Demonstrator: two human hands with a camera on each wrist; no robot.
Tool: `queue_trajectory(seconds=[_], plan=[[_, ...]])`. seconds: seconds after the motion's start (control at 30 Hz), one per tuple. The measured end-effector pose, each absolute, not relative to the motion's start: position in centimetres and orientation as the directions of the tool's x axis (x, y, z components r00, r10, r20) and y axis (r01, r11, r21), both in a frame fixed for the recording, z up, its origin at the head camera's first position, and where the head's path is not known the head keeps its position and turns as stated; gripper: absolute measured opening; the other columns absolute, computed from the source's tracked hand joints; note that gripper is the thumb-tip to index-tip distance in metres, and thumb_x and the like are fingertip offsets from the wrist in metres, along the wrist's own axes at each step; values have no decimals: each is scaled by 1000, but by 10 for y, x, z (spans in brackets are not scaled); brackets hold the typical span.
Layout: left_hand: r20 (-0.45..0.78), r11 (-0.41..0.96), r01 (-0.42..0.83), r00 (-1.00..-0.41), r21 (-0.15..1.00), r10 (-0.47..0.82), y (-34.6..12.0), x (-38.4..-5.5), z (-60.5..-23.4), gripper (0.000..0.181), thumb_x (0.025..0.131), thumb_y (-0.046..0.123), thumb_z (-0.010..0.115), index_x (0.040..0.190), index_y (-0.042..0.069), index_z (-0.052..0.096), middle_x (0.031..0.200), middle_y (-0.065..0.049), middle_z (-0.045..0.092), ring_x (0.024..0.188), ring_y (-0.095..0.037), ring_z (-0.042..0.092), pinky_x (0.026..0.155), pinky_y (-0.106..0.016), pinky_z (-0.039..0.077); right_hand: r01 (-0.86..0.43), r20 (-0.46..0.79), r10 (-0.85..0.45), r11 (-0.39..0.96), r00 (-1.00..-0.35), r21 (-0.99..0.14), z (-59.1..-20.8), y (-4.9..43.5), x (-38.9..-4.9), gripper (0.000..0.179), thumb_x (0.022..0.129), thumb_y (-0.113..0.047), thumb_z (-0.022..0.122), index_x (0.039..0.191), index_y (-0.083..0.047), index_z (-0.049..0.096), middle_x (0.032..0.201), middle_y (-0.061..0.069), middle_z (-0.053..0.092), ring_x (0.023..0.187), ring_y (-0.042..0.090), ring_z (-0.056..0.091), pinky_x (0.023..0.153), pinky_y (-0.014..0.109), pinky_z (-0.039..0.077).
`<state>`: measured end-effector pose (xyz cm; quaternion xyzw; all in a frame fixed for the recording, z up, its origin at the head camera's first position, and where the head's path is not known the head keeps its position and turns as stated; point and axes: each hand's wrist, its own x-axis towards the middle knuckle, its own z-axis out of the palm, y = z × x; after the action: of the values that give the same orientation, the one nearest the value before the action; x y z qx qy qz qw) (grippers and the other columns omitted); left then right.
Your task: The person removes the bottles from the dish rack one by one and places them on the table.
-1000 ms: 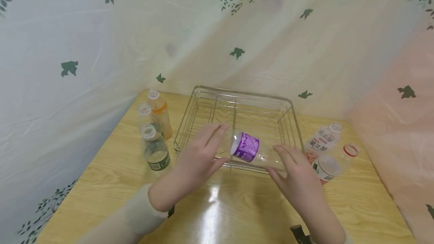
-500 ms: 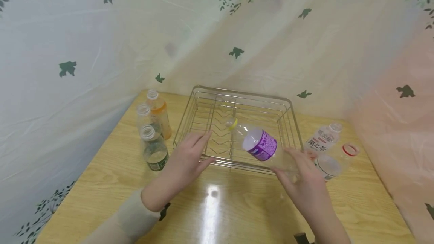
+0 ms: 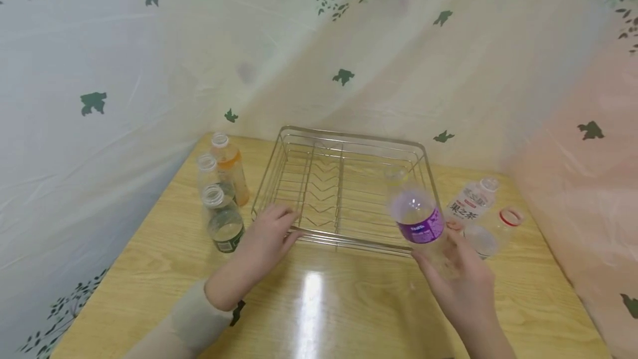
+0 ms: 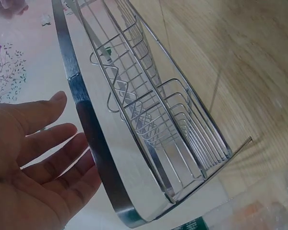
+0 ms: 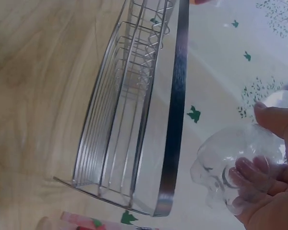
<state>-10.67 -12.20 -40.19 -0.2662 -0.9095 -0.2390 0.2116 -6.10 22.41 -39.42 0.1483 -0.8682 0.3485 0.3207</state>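
My right hand (image 3: 466, 287) grips a clear plastic bottle (image 3: 423, 231) with a purple label, near its base. The bottle tilts with its neck up and away, above the right front of a metal wire basket (image 3: 349, 239). In the right wrist view, my thumb and fingers wrap round its clear bumpy base (image 5: 225, 153). My left hand (image 3: 261, 245) is at the basket's front left corner, holding nothing. In the left wrist view its fingers (image 4: 53, 163) are loosely bent, close beside the metal rim (image 4: 93, 132); whether they touch it I cannot tell.
Left of the basket stand an orange-banded bottle (image 3: 231, 168), a clear bottle (image 3: 206, 164) and a green-labelled bottle (image 3: 226, 226). On the right are a white-labelled bottle (image 3: 468, 202) and a bottle with a red neck ring (image 3: 509, 220). A printed curtain (image 3: 349, 32) hangs behind the wooden table (image 3: 359, 303).
My left hand has come off the bottle's neck end and moved left to the basket's corner. The right hand has carried the bottle rightward and turned its neck up and away.
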Motion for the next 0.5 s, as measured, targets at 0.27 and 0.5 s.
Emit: queue_trajectory(seconds=[0.27, 0.5], plan=[[489, 753, 571, -784, 327, 381, -121, -106, -409, 16, 82, 5, 84, 95, 0, 76, 89, -4, 65, 87, -24, 62, 85, -40, 57, -564, 631, -7, 454, -776, -690, -408, 231, -54, 73, 68, 26, 80, 135, 5, 59, 130, 19, 63, 122, 20, 60, 102, 25, 47], [473, 762, 558, -796, 330, 378, -121, -106, -409, 9, 85, 2, 82, 91, 4, 76, 89, -2, 66, 88, -23, 63, 75, -35, 58, -357, 408, 62, 377, -911, -855, -413, 234, -33, 76, 79, 20, 75, 147, -1, 47, 144, 12, 53, 133, 18, 50, 107, 21, 41]])
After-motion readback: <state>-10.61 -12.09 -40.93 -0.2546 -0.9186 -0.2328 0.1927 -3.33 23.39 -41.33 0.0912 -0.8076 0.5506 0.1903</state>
